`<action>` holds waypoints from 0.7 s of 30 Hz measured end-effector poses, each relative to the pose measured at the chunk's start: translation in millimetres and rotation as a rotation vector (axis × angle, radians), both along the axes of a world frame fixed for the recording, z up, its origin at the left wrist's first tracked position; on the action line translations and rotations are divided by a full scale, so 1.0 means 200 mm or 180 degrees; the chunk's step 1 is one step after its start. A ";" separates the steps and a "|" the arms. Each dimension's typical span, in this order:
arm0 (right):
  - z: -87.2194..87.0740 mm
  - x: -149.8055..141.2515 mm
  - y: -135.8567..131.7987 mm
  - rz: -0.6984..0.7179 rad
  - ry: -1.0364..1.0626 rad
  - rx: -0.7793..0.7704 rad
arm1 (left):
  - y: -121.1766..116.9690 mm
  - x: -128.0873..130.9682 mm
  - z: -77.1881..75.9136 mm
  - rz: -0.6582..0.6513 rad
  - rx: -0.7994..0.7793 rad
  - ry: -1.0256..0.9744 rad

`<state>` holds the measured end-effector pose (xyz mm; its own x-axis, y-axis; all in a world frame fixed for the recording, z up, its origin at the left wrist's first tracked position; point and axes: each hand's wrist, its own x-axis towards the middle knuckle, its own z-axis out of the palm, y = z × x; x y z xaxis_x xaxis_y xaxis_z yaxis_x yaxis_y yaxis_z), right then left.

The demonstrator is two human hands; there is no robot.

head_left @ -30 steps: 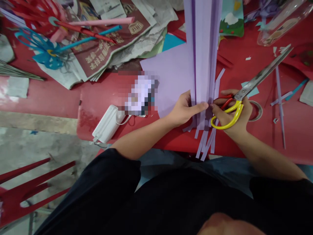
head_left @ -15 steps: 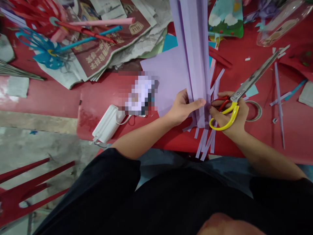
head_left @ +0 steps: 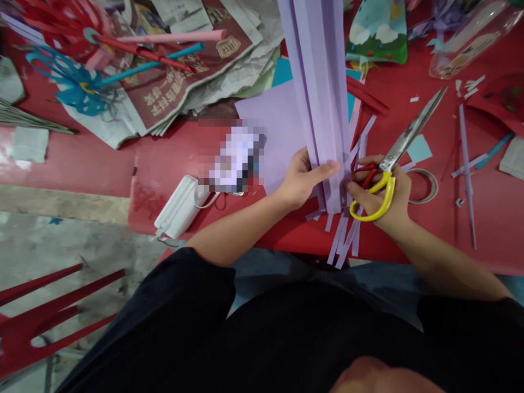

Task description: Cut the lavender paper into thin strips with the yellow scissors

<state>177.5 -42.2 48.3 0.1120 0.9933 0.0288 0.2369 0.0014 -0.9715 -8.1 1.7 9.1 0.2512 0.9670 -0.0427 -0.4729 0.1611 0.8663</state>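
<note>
A long lilac sheet of paper [head_left: 321, 82], pleated lengthwise, stands up from the table edge toward the far side. My left hand [head_left: 303, 177] grips its lower end, thumb across the front and fingers behind. Scissors [head_left: 413, 134] with one red and one yellow handle hang in my right hand [head_left: 391, 196], blades pointing away to the upper right and looking closed. The fingertips of that hand are at the paper's right edge; whether they pinch it I cannot tell. Cut lilac strips [head_left: 344, 240] lie under the paper and over the table edge.
A flat lilac sheet [head_left: 274, 131] lies left of the pleated paper, near a white case [head_left: 180, 204] and a blurred-out object [head_left: 235, 158]. A tape roll [head_left: 429, 185] sits beside my right hand. Newspapers [head_left: 184, 76] and paper pinwheels [head_left: 84, 87] cover the back left. A clear plastic bottle [head_left: 470, 41] lies back right.
The pleated paper has shifted slightly left with my left hand. The scissors' blades have swung left and their tips moved away from the small white scraps.
</note>
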 end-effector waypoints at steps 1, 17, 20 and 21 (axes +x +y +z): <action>0.00 0.00 0.00 0.0019 -0.0006 -0.0008 | 0.00 0.00 0.00 0.0006 0.0002 0.0015; -0.01 0.00 0.02 -0.0040 0.0066 -0.0046 | 0.02 0.01 -0.01 0.0133 0.0121 0.0023; -0.02 0.00 0.03 -0.0016 0.0063 -0.0022 | 0.01 0.01 -0.01 0.0159 0.0274 0.0133; -0.02 0.01 0.03 -0.0004 0.0083 -0.0018 | 0.01 0.01 -0.01 0.0160 0.0328 0.0166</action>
<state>178.7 -36.3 44.2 0.1140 0.9933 0.0202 0.2116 -0.0044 -0.9774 -6.3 2.8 6.3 0.2025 0.9782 0.0460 -0.4321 0.0471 0.9006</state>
